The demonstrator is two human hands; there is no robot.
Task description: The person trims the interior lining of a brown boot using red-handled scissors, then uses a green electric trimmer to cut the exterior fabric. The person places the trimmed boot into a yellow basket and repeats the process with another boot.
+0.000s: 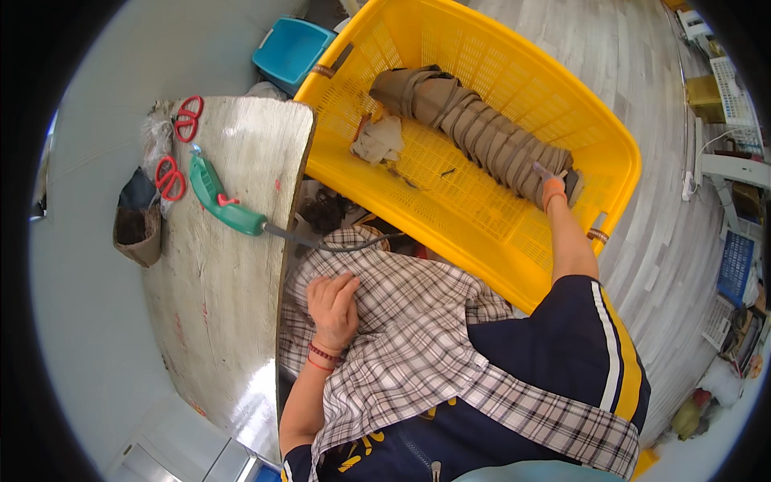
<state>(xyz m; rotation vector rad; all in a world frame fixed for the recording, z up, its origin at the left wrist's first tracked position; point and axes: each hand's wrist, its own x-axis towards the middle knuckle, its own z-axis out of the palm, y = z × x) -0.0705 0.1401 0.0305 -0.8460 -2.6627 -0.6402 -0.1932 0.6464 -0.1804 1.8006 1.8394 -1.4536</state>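
The right hand [552, 183] is touching the right end of a long brown cloth bundle [480, 127], which is lying inside a yellow basket [617, 149]. I cannot tell if its fingers are pinching. The left hand [333, 312] is resting on the checked apron [409, 321], fingers loosely open and bending a bit.

Right hand [553, 189] touching brown bundle [482, 132], perhaps fabric, yellow basket [490, 210]

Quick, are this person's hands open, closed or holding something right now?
Left hand: fingers bent over the checked cloth apron, nothing visibly held; open or closed can't be told.
Right hand: on the long brown layered fabric bundle; gripping or just touching can't be told.
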